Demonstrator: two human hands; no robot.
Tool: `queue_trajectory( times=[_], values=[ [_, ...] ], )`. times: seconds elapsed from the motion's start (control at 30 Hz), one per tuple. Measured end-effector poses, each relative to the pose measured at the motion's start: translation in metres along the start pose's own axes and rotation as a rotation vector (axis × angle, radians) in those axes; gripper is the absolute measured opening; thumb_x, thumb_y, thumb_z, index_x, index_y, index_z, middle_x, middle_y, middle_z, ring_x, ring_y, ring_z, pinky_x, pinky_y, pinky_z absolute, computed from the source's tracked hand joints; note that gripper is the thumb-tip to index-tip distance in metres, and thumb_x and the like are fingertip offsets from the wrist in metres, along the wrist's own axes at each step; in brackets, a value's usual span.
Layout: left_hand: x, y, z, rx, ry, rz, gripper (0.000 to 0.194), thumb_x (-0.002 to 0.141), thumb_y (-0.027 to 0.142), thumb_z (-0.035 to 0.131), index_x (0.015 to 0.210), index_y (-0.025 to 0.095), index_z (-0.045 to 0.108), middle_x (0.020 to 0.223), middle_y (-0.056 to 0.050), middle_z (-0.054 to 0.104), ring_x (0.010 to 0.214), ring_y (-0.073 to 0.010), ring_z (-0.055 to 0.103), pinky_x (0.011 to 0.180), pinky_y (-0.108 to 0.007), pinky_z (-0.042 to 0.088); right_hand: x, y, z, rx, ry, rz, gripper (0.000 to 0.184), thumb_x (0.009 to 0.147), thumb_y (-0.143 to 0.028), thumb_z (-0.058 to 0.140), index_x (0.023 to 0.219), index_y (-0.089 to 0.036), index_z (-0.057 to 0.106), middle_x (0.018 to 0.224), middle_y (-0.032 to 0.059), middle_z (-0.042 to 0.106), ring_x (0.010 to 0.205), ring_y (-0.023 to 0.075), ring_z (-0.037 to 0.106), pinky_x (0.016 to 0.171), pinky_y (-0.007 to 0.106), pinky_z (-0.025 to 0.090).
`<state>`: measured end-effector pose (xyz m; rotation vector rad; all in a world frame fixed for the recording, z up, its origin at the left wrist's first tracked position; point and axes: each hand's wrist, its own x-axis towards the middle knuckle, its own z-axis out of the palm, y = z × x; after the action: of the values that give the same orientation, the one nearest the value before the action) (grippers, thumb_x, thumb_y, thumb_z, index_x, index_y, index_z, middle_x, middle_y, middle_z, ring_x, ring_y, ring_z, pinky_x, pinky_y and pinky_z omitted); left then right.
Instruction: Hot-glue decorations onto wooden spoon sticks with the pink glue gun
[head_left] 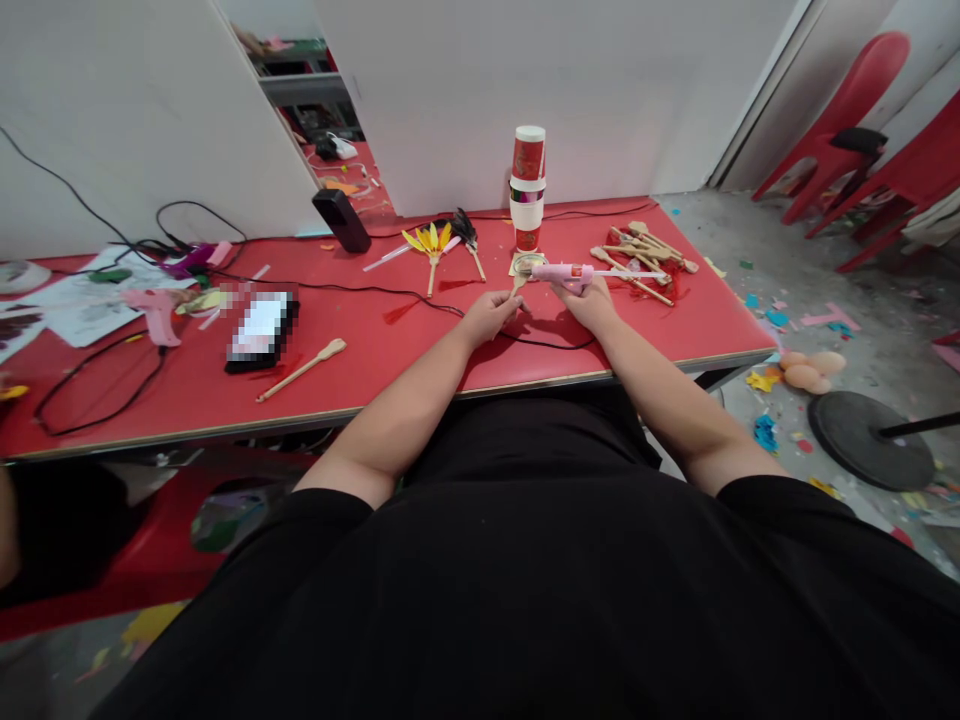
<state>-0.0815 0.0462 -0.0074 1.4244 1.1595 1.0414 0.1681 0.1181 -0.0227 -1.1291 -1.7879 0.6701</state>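
My right hand grips a pink glue gun, its nozzle pointing left at a wooden spoon that lies on the red table. My left hand rests on the table with fingers pinched on the spoon's handle end. A black cord runs under both hands. Just behind the glue gun stands a stack of red and white paper cups.
A pile of wooden spoons lies to the right. A yellow paper flower and a black one lie behind my left hand. Left: a phone, a loose spoon, another pink glue gun. Red chairs stand at right.
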Motion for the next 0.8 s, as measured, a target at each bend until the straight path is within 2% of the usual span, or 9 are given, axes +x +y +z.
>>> queue_trajectory(
  times=[0.13, 0.27, 0.4, 0.6, 0.8],
  values=[
    [0.003, -0.003, 0.000, -0.011, 0.003, -0.001, 0.030, 0.112, 0.035, 0.074, 0.092, 0.014, 0.077, 0.060, 0.006, 0.047, 0.052, -0.0081, 0.035, 0.052, -0.023, 0.027, -0.002, -0.006, -0.002, -0.004, -0.015, 0.023, 0.045, 0.091, -0.063, 0.082, 0.110, -0.022, 0.085, 0.104, 0.0115, 0.087, 0.106, 0.0384, 0.081, 0.104, 0.054, 0.069],
    [0.002, -0.003, 0.000, -0.004, 0.003, -0.014, 0.034, 0.110, 0.043, 0.078, 0.093, 0.014, 0.078, 0.060, 0.006, 0.046, 0.052, -0.0086, 0.035, 0.051, -0.023, 0.026, -0.003, -0.008, -0.002, -0.020, -0.009, 0.073, 0.042, 0.092, -0.059, 0.084, 0.109, -0.021, 0.085, 0.101, 0.0116, 0.085, 0.104, 0.0381, 0.081, 0.105, 0.055, 0.069],
    [0.000, -0.001, -0.001, 0.010, -0.009, 0.003, 0.036, 0.110, 0.045, 0.078, 0.093, 0.013, 0.079, 0.059, 0.006, 0.046, 0.051, -0.0088, 0.034, 0.052, -0.025, 0.027, -0.002, -0.006, -0.001, 0.006, -0.007, 0.028, 0.044, 0.090, -0.059, 0.082, 0.111, -0.021, 0.085, 0.108, 0.0128, 0.088, 0.107, 0.0377, 0.082, 0.108, 0.054, 0.069],
    [0.000, -0.001, -0.001, -0.005, -0.018, -0.004, 0.039, 0.108, 0.050, 0.079, 0.094, 0.013, 0.079, 0.058, 0.007, 0.045, 0.052, -0.0091, 0.034, 0.052, -0.024, 0.027, -0.003, -0.006, -0.001, 0.011, 0.004, 0.026, 0.045, 0.087, -0.063, 0.078, 0.105, -0.023, 0.085, 0.104, 0.0126, 0.088, 0.102, 0.0393, 0.084, 0.102, 0.055, 0.069],
    [0.008, -0.015, -0.002, -0.007, -0.015, 0.017, 0.049, 0.102, 0.062, 0.083, 0.093, 0.014, 0.078, 0.058, 0.006, 0.045, 0.053, -0.0094, 0.035, 0.053, -0.024, 0.026, -0.007, -0.010, -0.003, 0.044, -0.039, -0.003, 0.047, 0.091, -0.059, 0.078, 0.118, -0.022, 0.090, 0.117, 0.0131, 0.092, 0.113, 0.0404, 0.087, 0.105, 0.052, 0.070]
  ],
)
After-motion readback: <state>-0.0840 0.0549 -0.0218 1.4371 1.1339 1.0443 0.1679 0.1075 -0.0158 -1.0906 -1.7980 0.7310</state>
